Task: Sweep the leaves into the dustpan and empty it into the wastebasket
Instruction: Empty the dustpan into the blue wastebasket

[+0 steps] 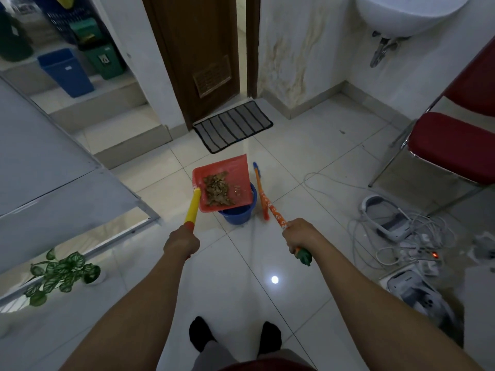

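Fingers of left hand (182, 243) are wrapping tight around the yellow-and-red handle (192, 208) of the red dustpan (223, 183); fingers of right hand (298, 236) are closing around the orange patterned broom handle (270, 207) near its green end cap (304, 257). Dustpan is hanging over the blue wastebasket (238, 212), covering most of its opening, with a pile of dry brown leaves (217, 190) sitting inside the pan. Broom is leaning just right of the wastebasket, its far end touching the white tiled floor (241, 277). Pale print on the dustpan is too blurred to read. Blue bin (67, 72) and green bin (105, 60) are standing at upper left, each with a small label, unreadable. Striped doormat (233, 125) is lying at the brown door (198, 49). Red chair (455, 145) and tangled white cables (396, 236) are sitting at right.
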The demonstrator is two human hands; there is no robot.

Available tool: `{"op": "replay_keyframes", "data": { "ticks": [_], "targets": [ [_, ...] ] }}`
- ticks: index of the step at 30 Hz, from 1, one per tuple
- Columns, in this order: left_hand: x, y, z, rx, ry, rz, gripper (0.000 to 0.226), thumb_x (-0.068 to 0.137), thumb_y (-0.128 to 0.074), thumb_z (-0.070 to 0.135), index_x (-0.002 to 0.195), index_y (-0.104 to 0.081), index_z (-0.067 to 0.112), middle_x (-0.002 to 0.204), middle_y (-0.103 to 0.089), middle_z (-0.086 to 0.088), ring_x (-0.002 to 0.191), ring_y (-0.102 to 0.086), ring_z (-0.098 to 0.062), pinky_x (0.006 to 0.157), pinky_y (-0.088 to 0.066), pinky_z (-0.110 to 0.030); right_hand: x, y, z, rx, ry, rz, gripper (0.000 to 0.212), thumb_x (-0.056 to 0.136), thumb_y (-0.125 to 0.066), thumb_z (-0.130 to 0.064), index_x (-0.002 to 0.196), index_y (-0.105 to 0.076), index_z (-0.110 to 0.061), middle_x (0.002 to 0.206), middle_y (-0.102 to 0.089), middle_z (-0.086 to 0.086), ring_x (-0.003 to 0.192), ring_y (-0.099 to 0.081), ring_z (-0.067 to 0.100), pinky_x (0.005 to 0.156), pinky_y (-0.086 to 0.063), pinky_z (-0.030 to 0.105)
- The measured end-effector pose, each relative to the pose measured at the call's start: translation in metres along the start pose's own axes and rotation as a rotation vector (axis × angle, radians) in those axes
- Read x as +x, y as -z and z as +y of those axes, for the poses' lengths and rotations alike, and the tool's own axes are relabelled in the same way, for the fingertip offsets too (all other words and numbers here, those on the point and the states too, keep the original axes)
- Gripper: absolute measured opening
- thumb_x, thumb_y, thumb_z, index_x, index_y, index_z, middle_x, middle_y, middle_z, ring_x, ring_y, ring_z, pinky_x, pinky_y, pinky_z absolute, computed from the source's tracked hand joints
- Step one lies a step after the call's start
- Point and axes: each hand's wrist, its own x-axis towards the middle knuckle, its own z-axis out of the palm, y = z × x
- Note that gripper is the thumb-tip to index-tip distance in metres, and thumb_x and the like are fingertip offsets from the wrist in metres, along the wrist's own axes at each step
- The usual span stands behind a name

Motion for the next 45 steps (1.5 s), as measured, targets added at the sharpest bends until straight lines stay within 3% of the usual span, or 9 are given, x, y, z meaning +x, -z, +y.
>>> {"op": "replay_keyframes", "data": {
  "ticks": [3,5,10,16,19,32,35,40,45],
  "targets": [
    [0.000,0.001,0.001,0.037,-0.009,0.012,0.046,0.088,-0.051,0.006,0.132,-0.043,0.007,0.104,-0.055,-0.013,0.094,-0.064,-0.029,0.077,-0.060,-0.034,0.006,-0.007,-0.001,0.069,-0.014,-0.023,0.025,0.084,-0.056,-0.003,0.108,-0.062,0.000,0.106,-0.069,0.019,0.090,-0.068,0.030,0.061,-0.050,0.029],
    [0.001,0.001,0.000,0.055,-0.005,0.015,0.047,0.088,-0.052,0.007,0.134,-0.041,0.007,0.112,-0.057,-0.016,0.098,-0.064,-0.030,0.084,-0.059,-0.038,0.007,-0.011,-0.001,0.092,-0.002,-0.017,0.008,0.085,-0.055,-0.003,0.089,-0.061,-0.004,0.093,-0.068,0.015,0.073,-0.065,0.025,0.054,-0.047,0.026],
    [0.002,0.000,-0.002,0.157,-0.029,0.048,0.047,0.088,-0.050,0.010,0.134,-0.039,0.008,0.122,-0.052,-0.019,0.109,-0.060,-0.032,0.093,-0.055,-0.041,0.011,-0.015,-0.007,0.151,0.012,0.011,0.029,0.088,-0.050,-0.005,0.062,-0.043,-0.016,0.063,-0.050,0.003,0.051,-0.047,0.014,0.045,-0.039,0.023],
    [0.001,-0.002,-0.002,0.188,-0.037,0.082,0.055,0.091,-0.053,0.011,0.141,-0.031,0.013,0.124,-0.049,-0.017,0.110,-0.059,-0.030,0.087,-0.054,-0.037,0.013,-0.008,-0.019,0.159,-0.012,-0.008,0.007,0.084,-0.053,0.001,0.085,-0.059,-0.003,0.086,-0.066,0.016,0.071,-0.063,0.028,0.063,-0.054,0.031],
    [0.000,-0.004,0.000,0.191,-0.015,0.099,0.059,0.092,-0.053,0.012,0.145,-0.028,0.012,0.127,-0.046,-0.017,0.112,-0.058,-0.031,0.089,-0.052,-0.037,0.017,-0.007,-0.017,0.192,-0.044,-0.015,0.028,0.083,-0.051,0.004,0.110,-0.060,0.004,0.108,-0.067,0.027,0.097,-0.068,0.038,0.082,-0.055,0.042],
    [-0.001,-0.040,0.002,0.172,-0.014,0.137,0.063,0.092,-0.056,0.011,0.146,-0.025,0.018,0.118,-0.052,-0.016,0.093,-0.065,-0.026,0.078,-0.058,-0.035,0.015,-0.007,-0.010,0.136,-0.023,-0.018,0.033,0.085,-0.053,0.004,0.118,-0.058,0.007,0.103,-0.064,0.023,0.080,-0.060,0.029,0.082,-0.056,0.042],
    [0.003,-0.049,0.003,0.117,-0.030,0.119,0.068,0.092,-0.056,0.013,0.149,-0.020,0.021,0.103,-0.058,-0.012,0.087,-0.065,-0.024,0.075,-0.059,-0.035,0.016,-0.008,-0.009,0.116,-0.011,-0.020,0.033,0.085,-0.052,0.004,0.118,-0.058,0.007,0.112,-0.065,0.026,0.095,-0.067,0.035,0.087,-0.056,0.045],
    [0.011,-0.055,0.003,0.005,-0.020,-0.018,0.073,0.095,-0.048,0.017,0.151,-0.005,0.033,0.121,-0.048,-0.018,0.100,-0.062,-0.032,0.083,-0.059,-0.042,0.016,-0.009,-0.007,0.093,-0.004,-0.029,0.022,0.087,-0.052,0.002,0.108,-0.058,0.004,0.092,-0.064,0.018,0.085,-0.067,0.032,0.078,-0.057,0.040],
    [0.011,-0.055,0.003,-0.280,0.004,-0.186,0.079,0.095,-0.051,0.013,0.153,-0.001,0.031,0.118,-0.049,-0.015,0.075,-0.063,-0.023,0.055,-0.054,-0.030,0.017,-0.007,-0.005,0.126,-0.023,-0.043,0.031,0.085,-0.049,0.005,0.115,-0.056,0.006,0.099,-0.063,0.024,0.103,-0.067,0.039,0.088,-0.054,0.045]
  ]
}}
